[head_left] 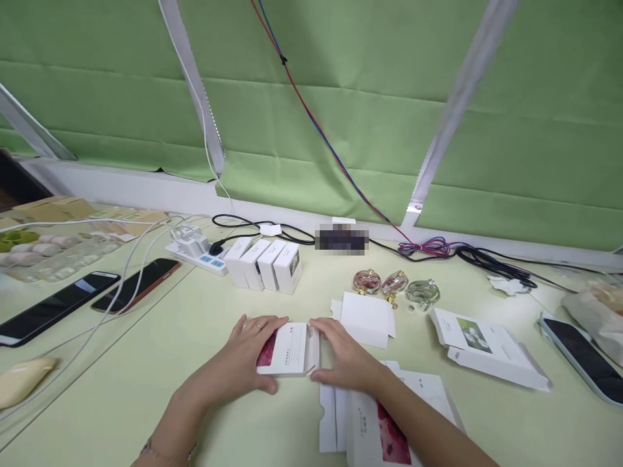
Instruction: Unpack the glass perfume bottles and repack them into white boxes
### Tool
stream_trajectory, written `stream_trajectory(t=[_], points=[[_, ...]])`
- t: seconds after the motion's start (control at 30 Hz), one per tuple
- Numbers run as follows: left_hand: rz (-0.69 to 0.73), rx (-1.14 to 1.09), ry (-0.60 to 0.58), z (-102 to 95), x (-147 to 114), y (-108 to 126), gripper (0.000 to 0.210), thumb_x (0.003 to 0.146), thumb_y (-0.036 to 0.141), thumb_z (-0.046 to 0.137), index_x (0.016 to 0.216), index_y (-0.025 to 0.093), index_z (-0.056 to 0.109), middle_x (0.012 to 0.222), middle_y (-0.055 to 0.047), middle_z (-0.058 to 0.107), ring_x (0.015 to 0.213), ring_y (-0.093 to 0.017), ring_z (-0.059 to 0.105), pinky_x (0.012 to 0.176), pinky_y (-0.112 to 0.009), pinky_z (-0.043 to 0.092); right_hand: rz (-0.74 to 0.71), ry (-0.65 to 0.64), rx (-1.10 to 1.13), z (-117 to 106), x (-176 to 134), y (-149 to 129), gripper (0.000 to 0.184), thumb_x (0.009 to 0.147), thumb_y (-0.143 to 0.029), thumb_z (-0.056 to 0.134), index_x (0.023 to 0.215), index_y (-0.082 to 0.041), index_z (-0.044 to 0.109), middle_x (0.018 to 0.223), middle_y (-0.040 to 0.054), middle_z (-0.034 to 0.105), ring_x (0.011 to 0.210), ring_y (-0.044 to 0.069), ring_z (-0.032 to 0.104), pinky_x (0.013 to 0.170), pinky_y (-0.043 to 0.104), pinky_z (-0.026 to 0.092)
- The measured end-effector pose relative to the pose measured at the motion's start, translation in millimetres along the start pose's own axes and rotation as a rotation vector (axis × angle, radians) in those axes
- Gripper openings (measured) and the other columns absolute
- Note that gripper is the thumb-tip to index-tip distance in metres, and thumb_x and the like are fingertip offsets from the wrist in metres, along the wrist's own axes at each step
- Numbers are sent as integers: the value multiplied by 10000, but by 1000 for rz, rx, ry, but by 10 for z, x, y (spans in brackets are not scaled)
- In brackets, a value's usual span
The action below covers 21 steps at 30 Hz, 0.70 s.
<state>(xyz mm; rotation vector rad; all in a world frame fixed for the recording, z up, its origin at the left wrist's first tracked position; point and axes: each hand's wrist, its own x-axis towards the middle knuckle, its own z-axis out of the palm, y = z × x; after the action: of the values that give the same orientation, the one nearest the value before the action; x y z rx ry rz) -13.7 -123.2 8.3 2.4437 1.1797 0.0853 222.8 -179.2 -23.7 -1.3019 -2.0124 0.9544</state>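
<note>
A small white cardboard box (pixel 291 348) with a pink picture lies on the table between my hands. Its right end is unfolded, with the flaps sticking out. My left hand (pixel 243 357) grips the box's left end, fingers over the far edge and thumb at the near one. At the flap end, my right hand (pixel 348 357) has its index finger and thumb bent around the flaps. Under my right forearm are flat white cartons (pixel 365 425), one with a red-pink picture. A blank white folded card piece (pixel 367 318) lies beyond my right hand.
Several small white boxes (pixel 263 266) stand behind. Clear perfume-like bottles (pixel 367 281) with gold parts lie to their right. A flattened white carton (pixel 487 344) and a phone (pixel 584 357) are at right; two phones (pixel 136 284), a power strip (pixel 199 256) and loose white cables at left.
</note>
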Motion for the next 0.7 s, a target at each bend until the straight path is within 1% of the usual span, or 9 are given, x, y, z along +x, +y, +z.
stream_trajectory(t=[0.13, 0.27, 0.37, 0.43, 0.47, 0.5, 0.57, 0.63, 0.7], points=[[27, -4, 22, 74, 14, -2, 886, 553, 311, 740, 1331, 310, 316, 1320, -58, 435, 1254, -293, 351, 1091, -532, 74, -34, -11, 37, 13, 3, 24, 833, 659, -355, 717, 1354, -203, 285, 1396, 81, 326, 1283, 204, 286, 1080, 346, 261], [48, -2, 48, 127, 21, -7, 876, 576, 306, 731, 1339, 315, 301, 1319, -59, 435, 1251, -294, 353, 1089, -538, 82, -2, -29, 58, 31, 8, 46, 827, 671, -415, 711, 1353, -213, 289, 1415, 85, 300, 1300, 227, 269, 1083, 391, 264], [57, -3, 52, 147, 30, -16, 878, 572, 280, 728, 1338, 321, 301, 1319, -56, 433, 1248, -300, 353, 1085, -541, 98, 16, -6, 120, 59, 13, 69, 868, 642, -445, 732, 1351, -242, 275, 1435, 94, 223, 1232, 245, 373, 1031, 410, 350], [55, -4, 53, 153, 37, -12, 877, 571, 287, 731, 1337, 318, 304, 1312, -58, 440, 1246, -308, 352, 1079, -551, 106, -7, 29, 182, 66, 17, 79, 926, 595, -439, 769, 1346, -245, 263, 1395, 109, 246, 1156, 238, 444, 997, 409, 392], [50, -2, 53, 154, 40, -6, 872, 573, 291, 730, 1335, 317, 306, 1308, -57, 444, 1245, -307, 353, 1079, -554, 105, -34, 40, 216, 64, 19, 82, 930, 586, -423, 779, 1339, -241, 266, 1356, 111, 283, 1139, 235, 454, 993, 410, 396], [48, 1, 51, 154, 44, 1, 866, 576, 292, 728, 1334, 315, 310, 1305, -56, 447, 1244, -305, 353, 1080, -555, 100, -66, 49, 250, 59, 21, 85, 890, 606, -401, 771, 1327, -235, 277, 1315, 107, 319, 1142, 232, 447, 999, 412, 390], [44, 7, 47, 150, 49, 22, 855, 578, 284, 725, 1330, 308, 319, 1305, -55, 449, 1243, -297, 358, 1084, -551, 89, -116, 61, 316, 51, 26, 90, 727, 709, -319, 696, 1305, -227, 290, 1257, 98, 356, 1150, 216, 431, 998, 411, 390], [39, 8, 43, 143, 51, 45, 850, 576, 271, 723, 1327, 303, 325, 1308, -57, 451, 1242, -291, 362, 1086, -546, 87, -115, 95, 344, 62, 33, 99, 581, 783, -192, 577, 1285, -229, 287, 1221, 92, 370, 1119, 188, 447, 973, 403, 414], [42, 2, 49, 138, 49, 67, 848, 575, 265, 722, 1326, 305, 329, 1310, -55, 451, 1239, -287, 368, 1088, -541, 87, -100, 141, 299, 95, 43, 110, 572, 766, -98, 520, 1268, -233, 283, 1199, 90, 378, 1056, 171, 475, 941, 396, 441]])
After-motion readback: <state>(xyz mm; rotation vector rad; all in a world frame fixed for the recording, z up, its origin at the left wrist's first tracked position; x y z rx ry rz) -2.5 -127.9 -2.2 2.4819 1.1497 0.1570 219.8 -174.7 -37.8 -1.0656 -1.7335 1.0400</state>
